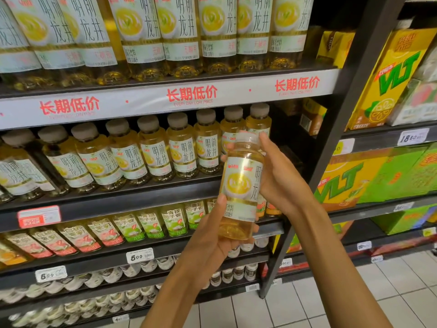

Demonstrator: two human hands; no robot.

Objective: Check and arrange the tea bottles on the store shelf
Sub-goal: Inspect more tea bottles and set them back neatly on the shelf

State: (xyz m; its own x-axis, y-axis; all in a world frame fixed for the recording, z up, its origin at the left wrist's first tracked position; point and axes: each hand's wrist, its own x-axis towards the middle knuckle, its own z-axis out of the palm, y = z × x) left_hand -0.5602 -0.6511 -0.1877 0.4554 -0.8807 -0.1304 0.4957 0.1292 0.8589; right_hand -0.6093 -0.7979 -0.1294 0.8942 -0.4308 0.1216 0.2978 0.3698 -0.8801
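Bottle (241,185) is out in front of the shelf right now, held up between both hands, so I'm clearly in the "check" part of the job. It stands nearly upright, cap up, tipped just a touch to the right, label facing me.

Left hand (212,242) cups the base from below, thumb up across the lower label, fingers curled round the bottom. Right hand (279,176) wraps the upper half from the right side, fingertips up near the cap. Both hands have a proper hold on it, nothing loose.

What the next move hangs on, as I read it: the row of matching bottles (151,150) sits on the middle shelf (142,192), behind and to the left of the one I'm holding. The right end of that row is hidden behind the bottle, so I can't tell whether there's a free slot there. If there is, the bottle goes back and slightly left, staying upright with the label forward. Left hand is on the shelf side and already under the base, so I'd guess it carries the bottle in while the right lets go.

Yellow drink cartons (392,74) fill the next bay to the right.
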